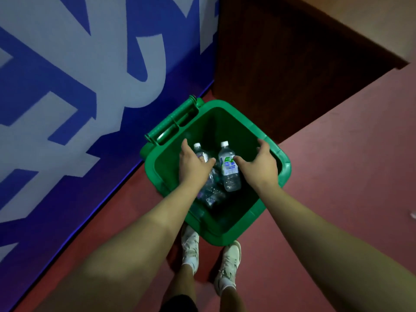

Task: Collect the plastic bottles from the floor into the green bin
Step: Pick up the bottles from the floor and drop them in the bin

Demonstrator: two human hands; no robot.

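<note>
The green bin (285, 170) stands open on the reddish floor, right in front of my feet. Inside it lie clear plastic bottles. One with a white cap and a green-blue label (229, 170) rests between my hands, and another white-capped bottle (201, 153) lies partly under my left hand. More crumpled clear bottles (210, 194) sit lower in the bin. My left hand (193, 165) hovers palm down over the bin with its fingers apart, holding nothing. My right hand (259, 165) is spread over the right side, its thumb close to the labelled bottle.
A blue and white lettered wall panel (78, 97) runs along the left, close to the bin's handle (173, 120). Dark wooden panelling (281, 64) stands behind the bin. My white shoes (190, 247) (228, 264) are just below it. Reddish floor (337, 176) stretches to the right.
</note>
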